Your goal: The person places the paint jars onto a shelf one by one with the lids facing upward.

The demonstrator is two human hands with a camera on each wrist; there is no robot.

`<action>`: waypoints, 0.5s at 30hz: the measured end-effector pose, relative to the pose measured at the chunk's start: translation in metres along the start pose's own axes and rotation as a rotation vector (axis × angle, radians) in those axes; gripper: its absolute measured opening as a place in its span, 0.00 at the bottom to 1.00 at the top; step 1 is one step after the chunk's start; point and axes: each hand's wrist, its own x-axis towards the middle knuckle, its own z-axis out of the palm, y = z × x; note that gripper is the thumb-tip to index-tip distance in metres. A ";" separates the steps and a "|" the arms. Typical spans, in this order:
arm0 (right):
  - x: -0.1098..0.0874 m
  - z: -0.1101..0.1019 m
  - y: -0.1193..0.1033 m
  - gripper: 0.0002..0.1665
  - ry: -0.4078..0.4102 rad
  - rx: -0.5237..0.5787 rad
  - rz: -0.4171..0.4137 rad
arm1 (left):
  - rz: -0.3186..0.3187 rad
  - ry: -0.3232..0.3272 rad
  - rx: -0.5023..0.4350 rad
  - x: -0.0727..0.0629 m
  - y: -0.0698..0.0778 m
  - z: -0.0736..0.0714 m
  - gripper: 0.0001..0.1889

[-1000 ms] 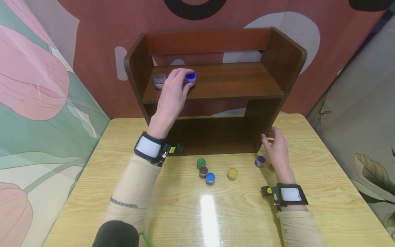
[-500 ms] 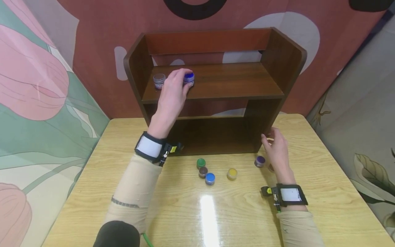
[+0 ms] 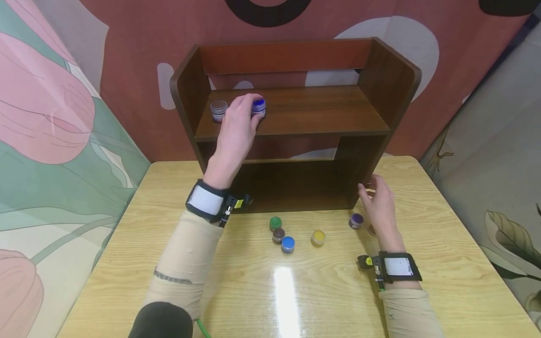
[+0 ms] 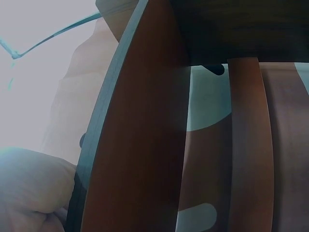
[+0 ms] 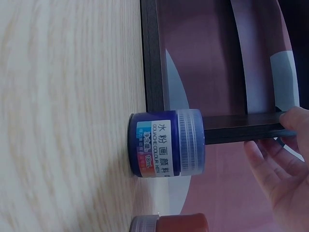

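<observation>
On the upper shelf of a dark wooden bookshelf [image 3: 296, 133], my left hand [image 3: 236, 126] holds a blue-lidded paint jar [image 3: 259, 108] between thumb and fingers. A clear-lidded paint jar [image 3: 218, 111] stands just left of it, partly behind the hand. In the left wrist view only part of the left hand [image 4: 36, 191] shows, beyond a shelf panel; the jar is hidden there. My right hand [image 3: 380, 204] grips the front edge of the bookshelf's right side panel, thumb and fingers on either side of it in the right wrist view. Near that wrist stands a purple paint jar [image 5: 154, 145].
In front of the bookshelf, on the wooden table [image 3: 236, 291], stand small paint jars: green [image 3: 275, 223], dark brown [image 3: 278, 235], blue [image 3: 288, 244] and yellow [image 3: 318, 238]. An orange-brown jar [image 5: 181, 223] lies partly under the right wrist. Patterned cloth hangs behind.
The blue-lidded jar has shifted slightly left on the upper shelf, toward the clear-lidded jar, with my left hand on it. My right hand stays at the side panel.
</observation>
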 end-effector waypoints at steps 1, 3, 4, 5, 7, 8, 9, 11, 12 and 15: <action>0.000 0.000 0.000 0.21 -0.001 -0.001 -0.001 | -0.001 0.000 0.001 0.000 0.000 0.000 0.23; 0.000 0.000 -0.001 0.21 -0.003 -0.003 -0.001 | -0.004 -0.001 0.001 0.000 0.000 0.000 0.23; 0.000 0.000 -0.001 0.21 -0.004 -0.004 0.002 | -0.005 -0.001 0.001 0.000 0.000 0.000 0.23; 0.000 0.000 -0.001 0.21 -0.005 -0.005 0.003 | -0.006 -0.001 0.002 0.000 0.000 0.000 0.24; 0.000 -0.001 -0.001 0.21 -0.004 -0.007 0.005 | -0.010 -0.002 0.004 0.000 0.000 0.000 0.24; 0.000 0.000 0.000 0.21 -0.004 -0.007 0.006 | -0.011 -0.003 0.004 0.000 0.000 0.000 0.24; 0.000 0.000 0.000 0.21 -0.003 -0.006 0.006 | -0.010 -0.002 0.005 0.000 0.001 0.000 0.24; 0.000 -0.001 -0.001 0.21 0.001 -0.002 0.004 | -0.009 -0.002 0.006 0.000 0.001 0.000 0.25; 0.000 -0.001 -0.001 0.21 0.001 0.001 0.003 | -0.008 0.000 0.006 0.000 0.000 0.000 0.25; 0.000 -0.001 -0.001 0.21 0.004 0.011 0.003 | 0.000 0.004 0.005 0.000 0.000 -0.001 0.25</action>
